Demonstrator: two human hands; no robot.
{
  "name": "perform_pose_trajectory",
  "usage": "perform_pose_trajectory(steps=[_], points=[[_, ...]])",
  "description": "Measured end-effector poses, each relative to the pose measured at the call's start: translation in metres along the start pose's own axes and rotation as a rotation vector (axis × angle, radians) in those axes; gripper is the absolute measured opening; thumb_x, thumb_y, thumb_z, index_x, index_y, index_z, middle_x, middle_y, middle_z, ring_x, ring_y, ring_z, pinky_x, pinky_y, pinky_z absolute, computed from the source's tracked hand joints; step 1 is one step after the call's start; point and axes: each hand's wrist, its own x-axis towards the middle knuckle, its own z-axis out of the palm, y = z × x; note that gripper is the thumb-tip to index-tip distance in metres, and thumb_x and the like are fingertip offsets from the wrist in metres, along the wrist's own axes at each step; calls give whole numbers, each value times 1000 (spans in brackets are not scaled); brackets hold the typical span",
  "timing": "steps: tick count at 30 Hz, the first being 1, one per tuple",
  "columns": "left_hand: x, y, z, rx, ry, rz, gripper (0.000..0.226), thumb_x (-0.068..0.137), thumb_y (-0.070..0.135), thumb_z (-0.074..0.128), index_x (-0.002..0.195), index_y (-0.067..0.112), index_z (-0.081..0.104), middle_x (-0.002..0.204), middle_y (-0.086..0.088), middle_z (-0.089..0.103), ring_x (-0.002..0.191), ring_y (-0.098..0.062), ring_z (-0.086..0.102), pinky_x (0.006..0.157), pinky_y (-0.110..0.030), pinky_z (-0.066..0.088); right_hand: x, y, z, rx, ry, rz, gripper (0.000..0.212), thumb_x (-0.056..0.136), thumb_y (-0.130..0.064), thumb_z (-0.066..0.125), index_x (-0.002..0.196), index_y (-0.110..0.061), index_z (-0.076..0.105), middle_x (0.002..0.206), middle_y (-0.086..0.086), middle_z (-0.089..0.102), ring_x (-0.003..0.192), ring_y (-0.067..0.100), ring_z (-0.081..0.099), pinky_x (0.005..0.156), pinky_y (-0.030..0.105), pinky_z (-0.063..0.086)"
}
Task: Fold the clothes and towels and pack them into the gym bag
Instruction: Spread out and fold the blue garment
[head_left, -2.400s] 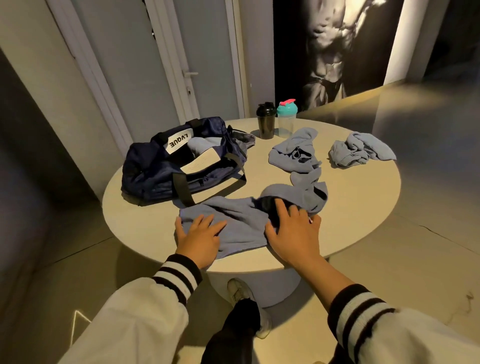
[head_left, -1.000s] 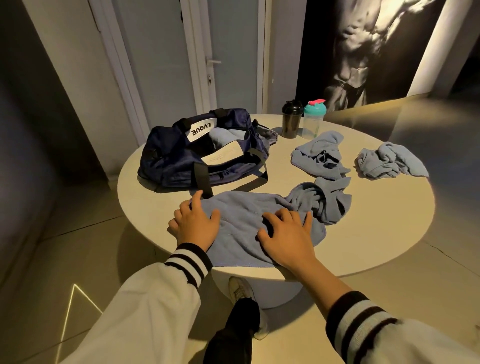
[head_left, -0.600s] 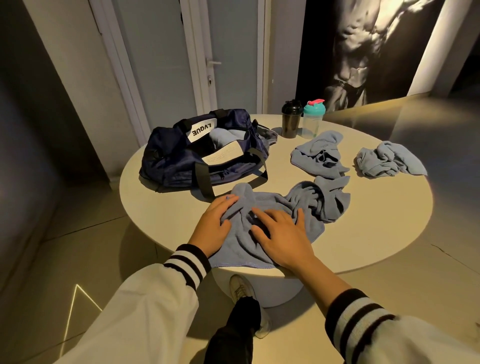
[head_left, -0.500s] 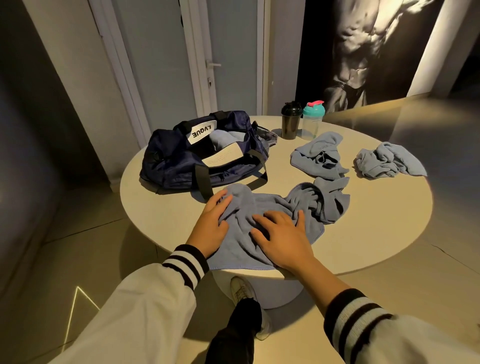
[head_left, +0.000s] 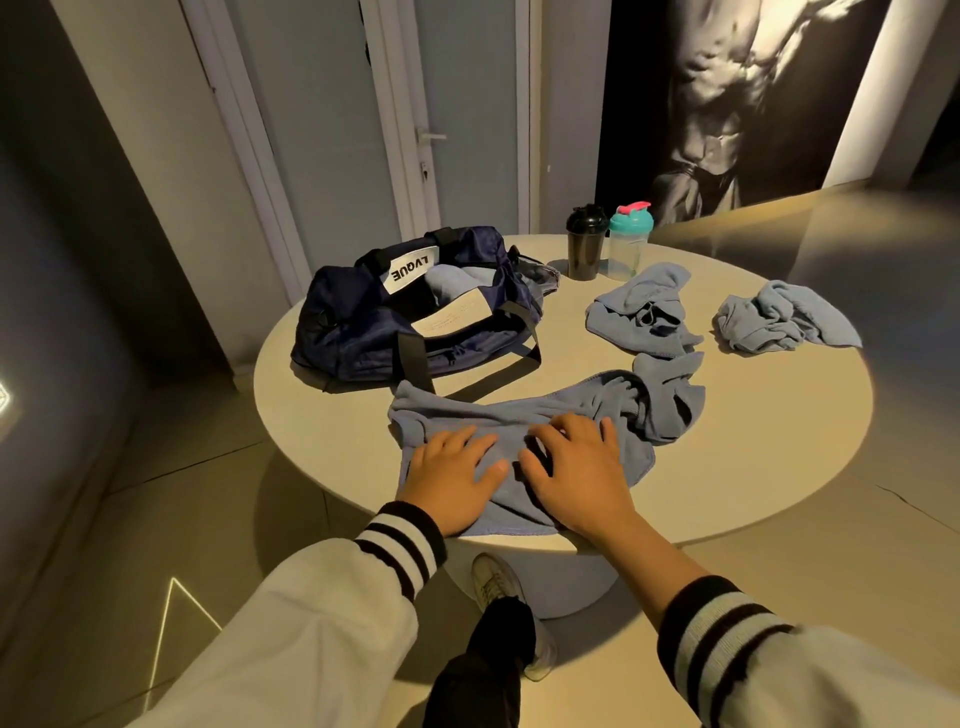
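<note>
The blue towel (head_left: 467, 415) lies at the round table's (head_left: 779, 441) near edge under both palms, probably pinned flat for smoothing before a fold. The left hand (head_left: 453, 480) and right hand (head_left: 577, 475) rest side by side, fingers spread, gripping nothing. Past the left hand sits the open gym bag (head_left: 358, 332), with cloth inside. Beyond the right hand the towel bunches, its shape unreadable.
</note>
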Motion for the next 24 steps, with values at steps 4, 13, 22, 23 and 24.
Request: perform_pose_trajectory(steps=[4,13,22,23,24], points=[[2,-10,-1,55,-95,-23,62,102,61,25,158,38,13,168,4,-4,154,-21,0,123,-45,4,-4,6,-4,-23,165,144,28,95,-37,48,102,-19,68,99,2,56,98,28,49,97,46,33],[3,-16,-28,90,172,-171,36,103,28,43,136,36,53,151,7,42,141,-20,30,119,-48,2,-7,2,-17,355,-53,50,30,101,-23,51,128,-17,64,123,3,66,113,23,58,95,33,45],[11,96,20,-516,23,42,40,105,25,43,145,25,47,146,2,50,133,-18,46,114,-35,38,-7,30,-28,447,297,429,29,93,-5,51,112,-14,71,117,11,60,113,31,50,92,33,39],[14,97,23,-426,30,50,40,105,31,42,144,26,49,146,3,51,134,-19,45,116,-39,35,-6,36,-31,390,289,453,29,93,-8,52,114,-16,71,120,11,58,116,33,47,93,35,38],[16,98,22,-347,47,67,38,105,36,41,140,27,53,142,4,54,131,-19,45,116,-41,32,-5,43,-34,306,250,465,29,94,-13,53,117,-19,70,126,10,55,119,34,43,95,39,37]])
